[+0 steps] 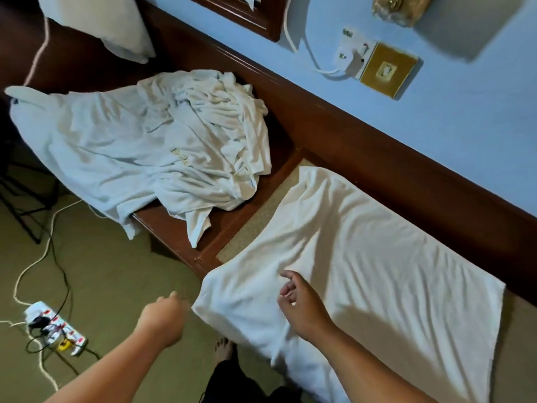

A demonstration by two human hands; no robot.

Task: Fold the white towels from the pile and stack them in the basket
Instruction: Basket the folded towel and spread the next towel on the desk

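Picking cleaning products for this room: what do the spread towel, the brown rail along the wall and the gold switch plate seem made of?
Spread towel: likely cotton terry, matt white, with a nubbly surface and soft creases. Brown rail: wood or veneer, stained dark red-brown and varnished; light streaks run along its moulded edges. Switch plate: probably brass or brass-plated metal, with a dull gold sheen.

A pale blue wall [436,126] runs across the upper right, edged below by a dark wooden rail [377,158]. On the wall sit a brass switch plate [388,70] and, just beside it, a white socket [356,58] with a plug in it (its white cable loops away up the wall). A dark wooden bench [162,225] stands against the rail. The floor [116,271] is olive carpet, where a power strip [55,327] lies among tangled cords.
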